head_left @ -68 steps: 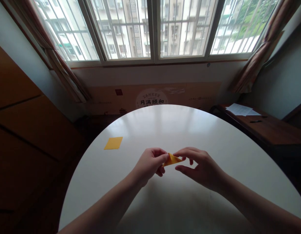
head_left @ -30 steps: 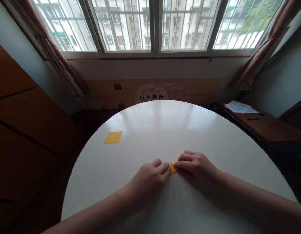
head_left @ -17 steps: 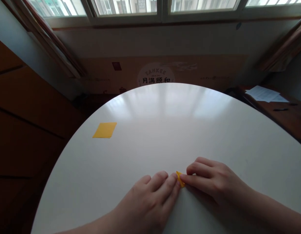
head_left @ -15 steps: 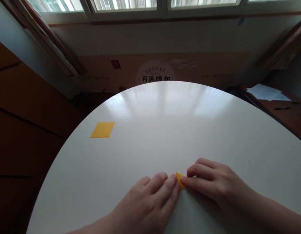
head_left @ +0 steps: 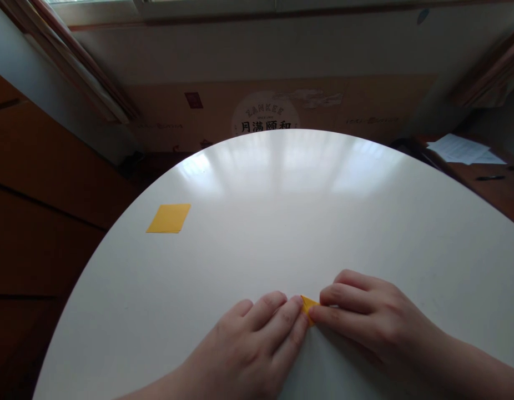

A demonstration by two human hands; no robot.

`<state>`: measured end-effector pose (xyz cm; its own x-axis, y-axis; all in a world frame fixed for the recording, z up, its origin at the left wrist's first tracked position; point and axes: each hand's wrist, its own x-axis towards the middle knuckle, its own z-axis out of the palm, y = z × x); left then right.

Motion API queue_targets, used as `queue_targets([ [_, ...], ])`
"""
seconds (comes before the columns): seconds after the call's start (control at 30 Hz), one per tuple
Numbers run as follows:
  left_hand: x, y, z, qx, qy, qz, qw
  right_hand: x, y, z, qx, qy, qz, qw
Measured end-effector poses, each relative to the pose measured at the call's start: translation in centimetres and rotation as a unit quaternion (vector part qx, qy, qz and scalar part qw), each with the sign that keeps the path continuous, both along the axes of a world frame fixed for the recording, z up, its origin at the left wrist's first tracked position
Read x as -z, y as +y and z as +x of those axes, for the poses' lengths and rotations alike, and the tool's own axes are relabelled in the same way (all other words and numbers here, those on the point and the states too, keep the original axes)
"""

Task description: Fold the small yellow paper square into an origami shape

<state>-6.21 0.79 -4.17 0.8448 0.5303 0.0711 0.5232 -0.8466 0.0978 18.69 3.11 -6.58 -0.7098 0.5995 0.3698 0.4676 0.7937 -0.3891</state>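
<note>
Both left hand [head_left: 251,344] and right hand [head_left: 379,316] press the folded paper [head_left: 309,304] onto the worktop [head_left: 248,244], seemingly to steady it, though whether either grip pinches it I cannot tell.

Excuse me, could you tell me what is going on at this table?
A person has the fingers of the left hand and right hand on a small piece of folded yellow paper at a white table. The fingers hide part of it, so its full shape cannot be told. Farther off to the left, some flat yellow paper lies apart from both hands.
</note>
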Motion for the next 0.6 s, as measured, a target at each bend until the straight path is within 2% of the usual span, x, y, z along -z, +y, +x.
queue_targets([
  [0.23,-0.2,0.1,0.1,0.002,0.013,0.002,1.0,0.0,0.0,0.0,-0.003,0.011,-0.001,1.0],
  [0.43,-1.1,0.3,0.2,0.002,0.02,-0.026,0.999,0.1,0.0,0.0,-0.002,0.006,0.001,1.0],
  [0.6,-1.2,0.2,0.3,0.002,0.016,-0.004,1.0,-0.1,0.0,0.0,0.0,0.004,0.003,1.0],
])
